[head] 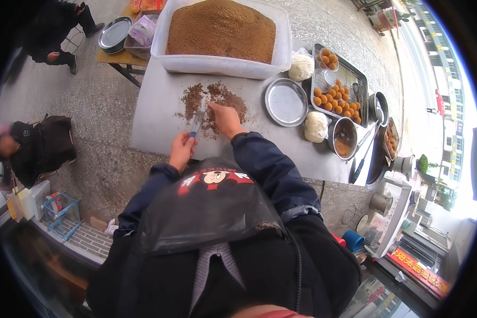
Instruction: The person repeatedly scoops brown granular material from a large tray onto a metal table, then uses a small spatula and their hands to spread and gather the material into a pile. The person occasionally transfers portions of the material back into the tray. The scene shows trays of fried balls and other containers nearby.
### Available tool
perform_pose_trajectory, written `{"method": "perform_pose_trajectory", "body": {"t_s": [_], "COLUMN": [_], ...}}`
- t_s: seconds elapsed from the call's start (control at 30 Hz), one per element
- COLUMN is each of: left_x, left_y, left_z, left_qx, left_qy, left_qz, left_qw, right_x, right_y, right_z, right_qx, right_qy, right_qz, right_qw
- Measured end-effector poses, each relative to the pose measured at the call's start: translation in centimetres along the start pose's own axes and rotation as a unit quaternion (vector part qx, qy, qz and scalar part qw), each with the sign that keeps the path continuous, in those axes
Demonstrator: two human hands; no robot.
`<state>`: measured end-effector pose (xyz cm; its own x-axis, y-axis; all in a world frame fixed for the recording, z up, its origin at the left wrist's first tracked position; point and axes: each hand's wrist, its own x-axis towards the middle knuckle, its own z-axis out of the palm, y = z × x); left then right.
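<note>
My left hand (181,150) grips the blue handle of a knife (198,122), its flat metal blade pointing away from me among brown crumbs. Beside the blade, my right hand (225,119) reaches over the crumbs (232,104) with its index finger extended towards the blade; whether it holds anything cannot be told. The crumbs lie in two patches on the metal tabletop (155,115). Beyond them stands a white plastic tub (222,65) heaped with brown crumbly filling (222,31). A round metal plate (286,102) lies to the right of my right hand.
At the right, a rack tray (365,79) holds several orange balls (334,97). Two plastic-wrapped white lumps (316,126) (301,67) and a metal pot (342,139) stand near it. Stacked plates (115,33) rest on a wooden table at the left. Other people (59,35) are at the far left.
</note>
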<state>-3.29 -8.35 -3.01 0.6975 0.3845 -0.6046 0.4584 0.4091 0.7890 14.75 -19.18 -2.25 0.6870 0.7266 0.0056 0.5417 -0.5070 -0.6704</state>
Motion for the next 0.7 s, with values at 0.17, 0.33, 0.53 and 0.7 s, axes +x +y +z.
{"method": "perform_pose_trajectory", "body": {"t_s": [0.17,0.33,0.53,0.7], "left_x": [0.5,0.2,1.0,1.9], "left_y": [-0.1,0.1,1.1,1.2], "left_z": [-0.2,-0.5,0.6,1.0], "left_qx": [-0.017,0.018,0.071,0.056], "left_qy": [0.011,0.023,0.027,0.033], "left_qz": [0.000,-0.018,0.010,0.018], "left_qw": [1.000,0.999,0.997,0.998], "right_x": [0.0,-0.1,0.1,-0.4], "right_y": [-0.2,-0.7,-0.8,0.0], "right_z": [-0.2,-1.4,-1.4,-0.9], "right_qx": [0.059,0.104,0.102,0.066], "right_qy": [0.010,-0.003,0.048,0.029], "right_qz": [0.016,0.076,0.026,-0.002], "right_qw": [0.998,0.992,0.993,0.997]}}
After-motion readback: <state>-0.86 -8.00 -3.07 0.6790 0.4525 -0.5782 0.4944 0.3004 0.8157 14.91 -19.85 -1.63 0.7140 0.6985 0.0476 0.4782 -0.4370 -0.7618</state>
